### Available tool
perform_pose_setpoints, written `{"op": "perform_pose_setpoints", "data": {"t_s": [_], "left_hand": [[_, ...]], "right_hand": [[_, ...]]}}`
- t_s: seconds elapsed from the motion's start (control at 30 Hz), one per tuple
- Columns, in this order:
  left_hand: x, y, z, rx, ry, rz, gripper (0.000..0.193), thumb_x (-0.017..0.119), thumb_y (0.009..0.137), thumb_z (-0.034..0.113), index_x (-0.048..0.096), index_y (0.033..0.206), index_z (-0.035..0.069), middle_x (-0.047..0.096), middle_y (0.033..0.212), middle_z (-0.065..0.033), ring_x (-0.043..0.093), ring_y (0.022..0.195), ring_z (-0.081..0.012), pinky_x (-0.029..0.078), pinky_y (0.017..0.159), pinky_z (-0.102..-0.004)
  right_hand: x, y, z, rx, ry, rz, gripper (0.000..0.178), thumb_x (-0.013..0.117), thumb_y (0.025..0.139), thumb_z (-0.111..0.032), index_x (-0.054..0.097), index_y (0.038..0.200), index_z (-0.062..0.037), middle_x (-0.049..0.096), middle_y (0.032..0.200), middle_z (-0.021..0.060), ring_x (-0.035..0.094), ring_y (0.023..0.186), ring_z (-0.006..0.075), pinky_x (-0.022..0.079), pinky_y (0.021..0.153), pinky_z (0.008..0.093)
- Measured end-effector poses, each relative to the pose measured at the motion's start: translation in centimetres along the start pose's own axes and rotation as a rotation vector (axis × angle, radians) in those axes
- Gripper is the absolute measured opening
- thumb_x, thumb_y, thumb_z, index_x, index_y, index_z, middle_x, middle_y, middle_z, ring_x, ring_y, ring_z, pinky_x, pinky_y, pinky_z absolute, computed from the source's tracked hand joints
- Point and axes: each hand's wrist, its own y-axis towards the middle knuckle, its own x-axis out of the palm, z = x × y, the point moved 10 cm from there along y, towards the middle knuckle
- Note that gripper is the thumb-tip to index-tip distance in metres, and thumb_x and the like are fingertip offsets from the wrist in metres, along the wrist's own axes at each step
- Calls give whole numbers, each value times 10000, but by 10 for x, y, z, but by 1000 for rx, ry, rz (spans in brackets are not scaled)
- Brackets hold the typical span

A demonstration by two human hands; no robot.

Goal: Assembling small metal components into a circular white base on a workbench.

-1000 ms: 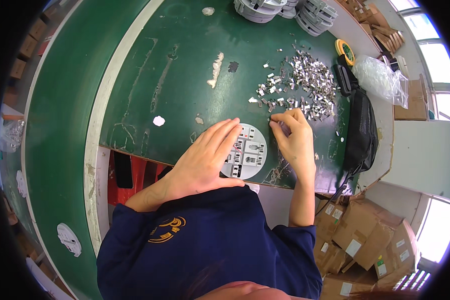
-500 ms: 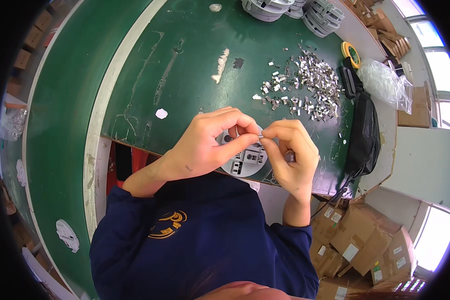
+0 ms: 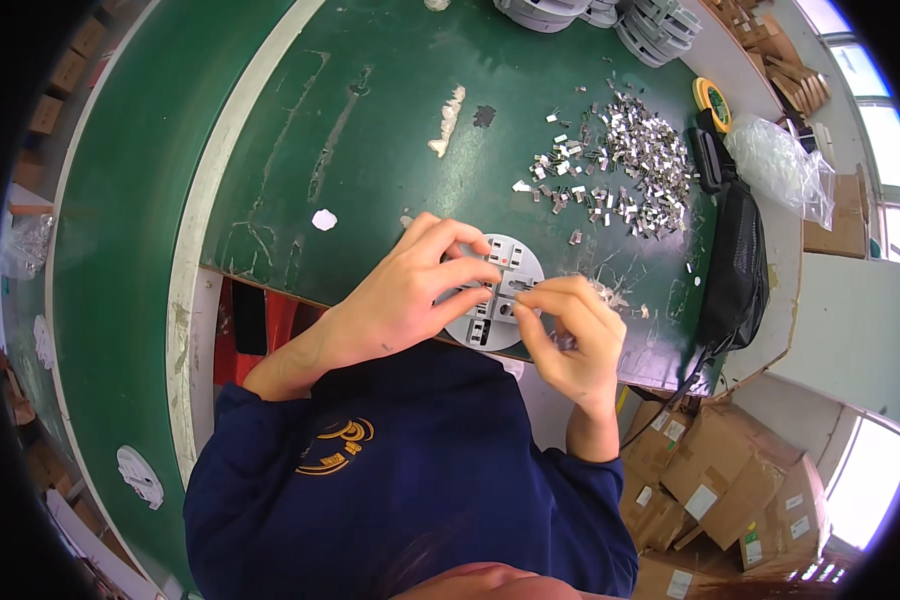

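A round grey plastic base (image 3: 533, 272) with raised slotted blocks lies at the table's front edge, partly covered by my hands. My left hand (image 3: 410, 285) reaches over its left side, thumb and fingers apart, fingertips close to the blocks; nothing shows between them. At the right side of the base, my right hand (image 3: 578, 335) has thumb and index finger pinched together low over a block. Whatever lies in that pinch is too small to make out. Many small shiny metal clips (image 3: 650, 155) lie in a loose heap beyond my right hand.
Stacked grey plastic parts (image 3: 658, 32) stand at the far right. Along the right edge lie a roll of yellow tape (image 3: 712, 105), clear plastic wrap (image 3: 778, 170) and a black bag (image 3: 735, 270). Cardboard boxes (image 3: 715, 470) fill the lower right. A white round part (image 3: 140, 477) rests at left.
My hands, earlier pinched together around a tiny piece above the base, have separated. The left fingers have spread, and the right hand has come down to the base, exposing more of it.
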Motion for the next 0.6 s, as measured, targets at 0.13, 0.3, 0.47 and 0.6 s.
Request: {"op": "perform_pose_setpoints", "data": {"t_s": [0.13, 0.3, 0.47, 0.6], "left_hand": [[1, -1, -1, 20, 19, -8, 145, 771, 807, 65, 706, 934, 91, 570, 1150, -32, 481, 901, -204, 441, 773, -311], [3, 0, -4, 0, 8, -7, 134, 768, 815, 78, 701, 930, 87, 559, 1164, -39, 479, 892, -207, 441, 770, -311], [4, 0, -3, -2, 19, -15, 119, 758, 828, 97, 695, 928, 83, 551, 1175, -46, 473, 913, -218, 454, 776, -317], [5, 0, -5, -16, 20, -29, 117, 751, 837, 106, 693, 935, 81, 548, 1176, -52, 471, 936, -231, 466, 786, -324]], "right_hand": [[5, -8, 4, -60, -55, 36, 196, 786, 727, 57, 724, 898, -19, 685, 842, 62, 507, 520, 79, 372, 452, 231], [9, -10, -7, -175, -225, 99, 183, 799, 733, 24, 689, 872, -21, 668, 831, 66, 646, 582, 169, 510, 496, 272], [13, -16, -15, -325, -242, 150, 187, 798, 732, 17, 687, 881, -6, 662, 822, 68, 634, 571, 176, 508, 494, 280], [18, -18, -18, -366, -270, 133, 193, 796, 734, 11, 687, 893, 6, 658, 818, 73, 626, 567, 174, 507, 491, 283]]}}
